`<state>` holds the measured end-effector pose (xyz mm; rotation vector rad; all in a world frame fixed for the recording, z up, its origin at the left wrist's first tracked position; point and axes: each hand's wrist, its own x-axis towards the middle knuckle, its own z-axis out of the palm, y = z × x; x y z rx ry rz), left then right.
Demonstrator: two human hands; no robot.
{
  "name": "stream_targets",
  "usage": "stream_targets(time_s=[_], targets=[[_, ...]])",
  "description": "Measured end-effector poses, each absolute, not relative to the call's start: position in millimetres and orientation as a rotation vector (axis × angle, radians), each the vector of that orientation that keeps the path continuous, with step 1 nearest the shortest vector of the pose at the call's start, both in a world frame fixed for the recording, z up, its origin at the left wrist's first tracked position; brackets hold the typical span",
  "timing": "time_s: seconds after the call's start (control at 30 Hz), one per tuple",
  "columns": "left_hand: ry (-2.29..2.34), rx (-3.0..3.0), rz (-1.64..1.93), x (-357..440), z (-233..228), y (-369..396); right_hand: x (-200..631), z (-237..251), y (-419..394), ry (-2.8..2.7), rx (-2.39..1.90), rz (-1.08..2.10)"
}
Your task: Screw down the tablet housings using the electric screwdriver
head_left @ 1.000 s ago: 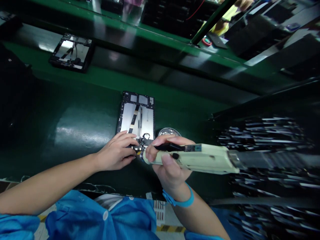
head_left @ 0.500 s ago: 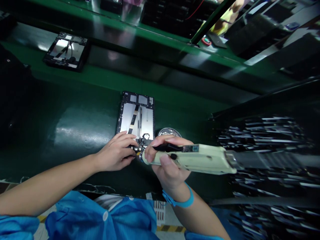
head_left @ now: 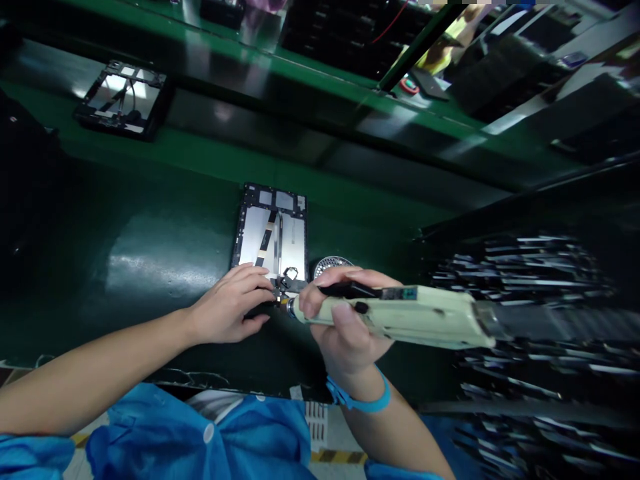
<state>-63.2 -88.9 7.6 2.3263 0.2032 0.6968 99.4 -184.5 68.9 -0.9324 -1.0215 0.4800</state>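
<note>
A: Item one, largest: dark green glossy tabletop (head_left: 150,267). Open room lies well to the left of both grips; to the right of the tool grip, a blurred stack of dark flat parts (head_left: 540,293) crowds in close.

B: Item two?

A: Cream-coloured electric screwdriver with a dark cable end (head_left: 415,313). The right hand (head_left: 345,320) is wrapped fully round its front, fingers closed, tip pointing left toward the other grip.

B: Item three?

A: Opened tablet chassis, black frame with silver inner plate and flat ribbon cables (head_left: 273,230). It lies flat just beyond both grips, its near edge under the fingertips. The left hand (head_left: 230,310) presses on that near edge, fingers curled low and pinched at a small dark part; whether it holds anything loose, I cannot tell.

B: Smaller entries?

A: Round perforated metal dish (head_left: 331,265), just behind the tool grip, touching nothing visible. Blue wrist strap (head_left: 363,400) below it. A second open chassis (head_left: 120,100) far up-left.

B: Risks?

A: In my judgement, the driver tip sits very near the left fingertips; a slip could nick them or scratch a ribbon cable. The knuckles could also tip the dish.
</note>
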Motion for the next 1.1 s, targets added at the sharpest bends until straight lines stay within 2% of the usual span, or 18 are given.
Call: stream_targets(time_s=[0.3, 1.1], targets=[[0.292, 2.449, 0.837, -63.9, 1.1, -86.8, 104.0, 56.8, -181.2, -1.019, -1.038, 0.449], [0.268, 2.532, 0.75, -69.8, -4.4, -85.0, 92.7, 58.8, -176.4, -1.09, -1.08, 0.446]])
